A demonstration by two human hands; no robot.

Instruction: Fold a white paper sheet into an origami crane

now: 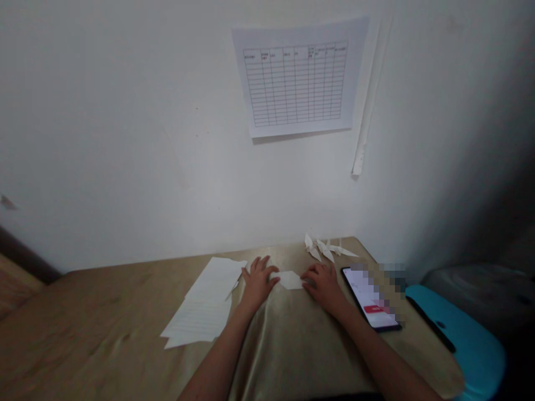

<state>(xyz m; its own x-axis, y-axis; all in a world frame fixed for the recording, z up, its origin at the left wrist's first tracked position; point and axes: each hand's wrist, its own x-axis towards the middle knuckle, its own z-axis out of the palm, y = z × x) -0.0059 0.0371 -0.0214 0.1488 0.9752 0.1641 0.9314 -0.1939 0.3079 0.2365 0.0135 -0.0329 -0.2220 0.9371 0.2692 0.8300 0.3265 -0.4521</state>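
Grip fingertips sit at both ends of the folded paper (291, 280) on the worktop (301, 345): left hand (259, 279) at nine o'clock, right hand (324, 285) at three. I cannot tell whether either pinches. Likely light, thin, easily creased; best held by its edges.

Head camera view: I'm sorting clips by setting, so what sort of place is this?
Probably an indoor work corner: a cloth-covered table against a white wall, with a gridded sheet hanging above.
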